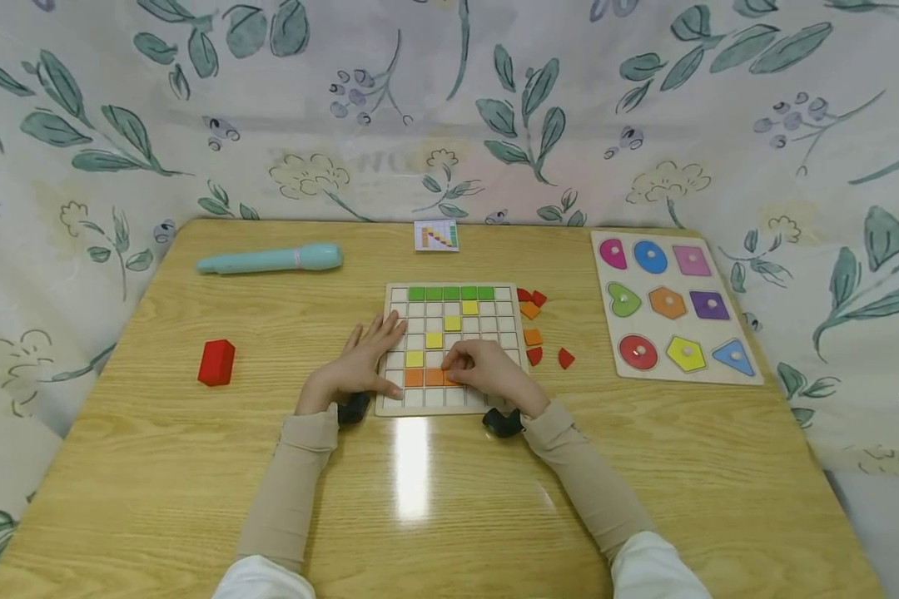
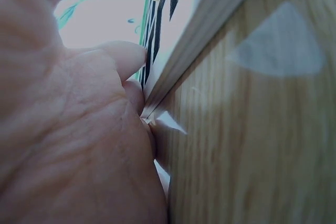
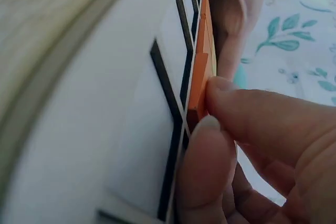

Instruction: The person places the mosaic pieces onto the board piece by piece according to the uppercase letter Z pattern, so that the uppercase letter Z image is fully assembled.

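A white grid board (image 1: pixel 399 407) with a wooden border lies on the table. My left hand (image 1: pixel 360 358) rests spread on its left edge, fingers fairly straight, the board's side close by the palm in the left wrist view. With thumb and fingertips my right hand (image 1: pixel 487 368) pinches an orange square tile (image 3: pixel 198 85) at the grid. That tile stands slightly raised beside other orange tiles (image 1: pixel 414 378) in a low row. Yellow tiles (image 1: pixel 434 340) climb diagonally rightward, and green tiles (image 1: pixel 452 294) form a row near the top.
Loose red wedges (image 1: pixel 565 358) and orange pieces (image 1: pixel 533 337) lie right of the board. Farther right is a shape puzzle (image 1: pixel 644 287). A pattern card (image 1: pixel 436 236) sits behind, a teal pen-like stick (image 1: pixel 270 259) at back left, a red block (image 1: pixel 216 363) at left.
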Demonstrator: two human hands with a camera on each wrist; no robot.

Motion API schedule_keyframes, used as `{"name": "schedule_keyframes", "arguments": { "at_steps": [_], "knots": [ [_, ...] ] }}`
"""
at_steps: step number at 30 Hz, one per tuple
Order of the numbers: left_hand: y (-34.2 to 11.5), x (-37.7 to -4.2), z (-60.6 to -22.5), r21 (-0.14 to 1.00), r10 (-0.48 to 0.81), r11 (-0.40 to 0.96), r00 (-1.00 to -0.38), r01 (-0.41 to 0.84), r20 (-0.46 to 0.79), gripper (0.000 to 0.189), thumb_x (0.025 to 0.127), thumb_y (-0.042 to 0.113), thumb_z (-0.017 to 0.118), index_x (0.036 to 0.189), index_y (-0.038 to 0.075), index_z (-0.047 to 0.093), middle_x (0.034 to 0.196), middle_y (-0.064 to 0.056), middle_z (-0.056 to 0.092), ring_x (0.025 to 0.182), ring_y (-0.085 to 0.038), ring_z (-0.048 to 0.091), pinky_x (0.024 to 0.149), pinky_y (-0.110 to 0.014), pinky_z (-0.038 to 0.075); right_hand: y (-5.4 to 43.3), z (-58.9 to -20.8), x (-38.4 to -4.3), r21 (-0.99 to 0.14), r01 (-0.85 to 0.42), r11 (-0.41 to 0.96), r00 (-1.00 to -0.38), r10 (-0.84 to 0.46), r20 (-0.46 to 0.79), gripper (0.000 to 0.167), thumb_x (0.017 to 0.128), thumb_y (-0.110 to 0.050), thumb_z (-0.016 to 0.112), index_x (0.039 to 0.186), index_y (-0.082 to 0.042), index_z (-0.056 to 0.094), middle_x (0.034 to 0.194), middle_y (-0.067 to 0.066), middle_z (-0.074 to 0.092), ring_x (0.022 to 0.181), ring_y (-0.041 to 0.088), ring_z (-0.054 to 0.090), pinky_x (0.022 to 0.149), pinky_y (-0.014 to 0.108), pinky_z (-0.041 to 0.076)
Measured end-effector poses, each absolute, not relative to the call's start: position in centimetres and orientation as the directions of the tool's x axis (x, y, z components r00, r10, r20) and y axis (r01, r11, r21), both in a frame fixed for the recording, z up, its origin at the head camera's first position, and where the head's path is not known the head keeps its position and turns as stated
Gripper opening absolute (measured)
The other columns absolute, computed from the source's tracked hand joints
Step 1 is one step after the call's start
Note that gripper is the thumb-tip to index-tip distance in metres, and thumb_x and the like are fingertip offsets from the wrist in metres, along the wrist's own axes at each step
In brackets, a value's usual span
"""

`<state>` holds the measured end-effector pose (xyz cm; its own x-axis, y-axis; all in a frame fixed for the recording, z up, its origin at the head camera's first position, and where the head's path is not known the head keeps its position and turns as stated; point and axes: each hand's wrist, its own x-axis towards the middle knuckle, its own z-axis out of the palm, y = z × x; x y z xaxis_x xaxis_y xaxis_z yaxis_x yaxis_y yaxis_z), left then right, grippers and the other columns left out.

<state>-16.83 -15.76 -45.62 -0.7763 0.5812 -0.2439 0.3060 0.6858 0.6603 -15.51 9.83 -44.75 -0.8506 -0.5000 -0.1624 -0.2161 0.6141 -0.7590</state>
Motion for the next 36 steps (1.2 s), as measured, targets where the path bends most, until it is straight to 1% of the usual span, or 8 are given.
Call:
{"name": "schedule_keyframes", "arguments": {
  "at_steps": [8,12,15,20,24,27,30,36],
  "knots": [
    [-15.7,-16.8,-45.5,0.663,0.580,0.683,-0.779,0.305,-0.240,0.113,0.076,0.030,0.081,0.156,0.004,0.006,0.163,-0.017,-0.010,0.149,-0.038,-0.017,0.116,-0.058,-0.019,9.9,-44.3,-15.5,-0.722,-0.225,0.655,-0.847,-0.497,-0.187,0.004,0.089,-0.012,0.067,0.092,-0.009,0.066,0.077,0.001,0.060,0.070,0.010,0.049,0.064,0.019,0.039],
    [-15.6,-16.9,-45.6,0.657,0.583,0.685,-0.778,0.314,-0.236,0.112,0.077,0.030,0.081,0.156,0.004,0.005,0.163,-0.017,-0.010,0.149,-0.038,-0.017,0.116,-0.058,-0.018,10.8,-44.4,-15.9,-0.732,-0.242,0.637,-0.829,-0.528,-0.185,0.008,0.090,-0.014,0.067,0.096,-0.010,0.068,0.080,0.001,0.062,0.071,0.010,0.051,0.065,0.019,0.041],
    [-15.5,-16.9,-45.7,0.654,0.588,0.686,-0.772,0.319,-0.240,0.112,0.077,0.030,0.080,0.156,0.005,0.004,0.163,-0.017,-0.010,0.149,-0.038,-0.018,0.116,-0.058,-0.019,12.3,-44.2,-16.5,-0.761,-0.205,0.616,-0.826,-0.526,-0.203,0.013,0.091,-0.014,0.066,0.102,-0.008,0.068,0.086,0.003,0.063,0.075,0.011,0.052,0.068,0.020,0.043],
    [-15.6,-16.8,-45.7,0.652,0.592,0.686,-0.769,0.324,-0.241,0.113,0.076,0.030,0.081,0.156,0.005,0.004,0.163,-0.017,-0.011,0.149,-0.038,-0.017,0.116,-0.058,-0.019,16.2,-43.6,-17.7,-0.795,-0.091,0.600,-0.892,-0.404,-0.202,0.021,0.092,-0.012,0.064,0.111,-0.002,0.065,0.095,0.010,0.061,0.083,0.019,0.053,0.072,0.022,0.044],
    [-15.7,-16.8,-45.7,0.652,0.593,0.685,-0.768,0.324,-0.242,0.113,0.076,0.030,0.081,0.156,0.005,0.004,0.163,-0.017,-0.011,0.149,-0.038,-0.018,0.116,-0.059,-0.019,19.4,-43.9,-18.4,-0.777,-0.065,0.627,-0.945,-0.288,-0.153,0.027,0.091,-0.010,0.065,0.114,0.004,0.063,0.099,0.018,0.064,0.087,0.026,0.059,0.072,0.022,0.046],
    [-15.7,-16.8,-45.7,0.648,0.592,0.691,-0.767,0.322,-0.249,0.114,0.076,0.030,0.081,0.156,0.005,0.004,0.163,-0.017,-0.011,0.149,-0.038,-0.018,0.116,-0.058,-0.019,21.1,-44.3,-18.6,-0.759,-0.014,0.651,-0.956,-0.230,-0.180,0.030,0.089,-0.010,0.067,0.117,0.003,0.063,0.101,0.019,0.065,0.089,0.026,0.060,0.072,0.023,0.045],
    [-15.8,-16.7,-45.8,0.643,0.589,0.694,-0.769,0.323,-0.250,0.114,0.076,0.030,0.081,0.156,0.005,0.004,0.163,-0.017,-0.011,0.149,-0.038,-0.018,0.116,-0.058,-0.019,22.0,-44.7,-18.8,-0.738,0.018,0.674,-0.950,-0.218,-0.222,0.033,0.090,-0.011,0.067,0.120,0.000,0.063,0.100,0.015,0.064,0.089,0.024,0.058,0.073,0.024,0.044],
    [-15.7,-16.8,-45.7,0.644,0.586,0.693,-0.773,0.324,-0.242,0.113,0.076,0.030,0.081,0.156,0.004,0.005,0.163,-0.017,-0.010,0.149,-0.039,-0.017,0.116,-0.059,-0.018,21.8,-44.8,-19.0,-0.687,0.007,0.727,-0.947,-0.216,-0.238,0.029,0.090,-0.012,0.067,0.117,-0.004,0.065,0.097,0.011,0.063,0.089,0.023,0.055,0.074,0.026,0.042]
  ]
}}
